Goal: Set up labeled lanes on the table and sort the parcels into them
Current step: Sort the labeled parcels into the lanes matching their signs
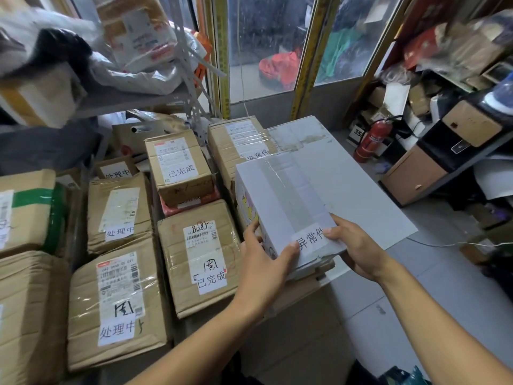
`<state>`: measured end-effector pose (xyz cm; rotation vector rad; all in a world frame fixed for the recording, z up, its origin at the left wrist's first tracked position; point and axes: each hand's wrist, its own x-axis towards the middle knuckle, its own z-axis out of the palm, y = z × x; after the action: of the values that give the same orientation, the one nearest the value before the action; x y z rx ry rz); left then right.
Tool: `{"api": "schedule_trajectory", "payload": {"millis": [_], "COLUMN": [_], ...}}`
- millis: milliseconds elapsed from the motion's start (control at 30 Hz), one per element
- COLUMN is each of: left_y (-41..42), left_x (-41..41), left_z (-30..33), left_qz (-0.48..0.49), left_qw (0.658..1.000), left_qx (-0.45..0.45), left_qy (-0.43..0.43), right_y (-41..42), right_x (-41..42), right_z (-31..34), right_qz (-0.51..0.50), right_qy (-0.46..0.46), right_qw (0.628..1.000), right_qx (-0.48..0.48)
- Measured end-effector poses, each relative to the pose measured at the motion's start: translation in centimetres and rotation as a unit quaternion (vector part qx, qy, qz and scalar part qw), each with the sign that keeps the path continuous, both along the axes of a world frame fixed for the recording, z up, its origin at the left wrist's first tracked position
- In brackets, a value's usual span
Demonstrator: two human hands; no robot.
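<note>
Hands: your left hand (266,254) and right hand (358,248) grasp the white box (288,201)
Risk: it overhangs the stack beneath your hands; release unevenly and it tips

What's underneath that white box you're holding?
The white box rests on a large white sheet and flattened brown cardboard peeking out at its near edge. Whatever lies directly beneath is hidden.

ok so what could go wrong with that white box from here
1. The white box sits on a stack with its near corner past the edge; it could tip once both hands, left and right, let go.
2. The label lies at the box's dented edge under the thumbs; it may peel or wrinkle.
</note>
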<state>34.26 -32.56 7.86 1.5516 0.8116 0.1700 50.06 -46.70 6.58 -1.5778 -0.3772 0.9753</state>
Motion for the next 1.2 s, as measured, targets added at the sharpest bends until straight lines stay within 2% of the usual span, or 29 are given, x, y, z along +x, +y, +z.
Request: {"api": "schedule_trajectory", "payload": {"millis": [433, 500, 567, 667, 733, 900, 1200], "left_y": [1.2, 1.8, 2.6, 4.4, 6.1, 11.3, 22.1], "left_x": [0.0, -0.1, -0.3, -0.7, -1.3, -4.1, -14.9], "left_z": [-0.5, -0.4, -0.1, 1.0, 2.1, 5.7, 9.5], "left_qz": [0.016, 0.02, 0.033, 0.05, 0.06, 0.094, 0.171], "left_qw": [1.0, 1.0, 0.999, 0.996, 0.991, 0.966, 0.931], "left_qx": [0.001, 0.002, 0.015, 0.064, 0.11, 0.225, 0.315], "left_qy": [-0.012, -0.021, -0.033, -0.048, -0.054, -0.086, -0.073], "right_y": [0.2, 0.8, 1.7, 3.6, 5.4, 11.8, 25.2], "right_x": [0.7, 0.8, 0.6, -0.1, -1.1, -5.2, -14.5], "right_z": [1.4, 2.1, 3.4, 5.7, 7.0, 9.4, 11.8], "right_qz": [0.027, 0.016, 0.001, -0.004, -0.009, 0.027, 0.145], "right_qy": [-0.024, -0.071, -0.161, -0.311, -0.373, -0.447, -0.498], "right_qw": [0.999, 0.997, 0.985, 0.942, 0.919, 0.892, 0.855], "right_qx": [0.004, -0.013, -0.06, -0.125, -0.127, -0.059, 0.022]}}
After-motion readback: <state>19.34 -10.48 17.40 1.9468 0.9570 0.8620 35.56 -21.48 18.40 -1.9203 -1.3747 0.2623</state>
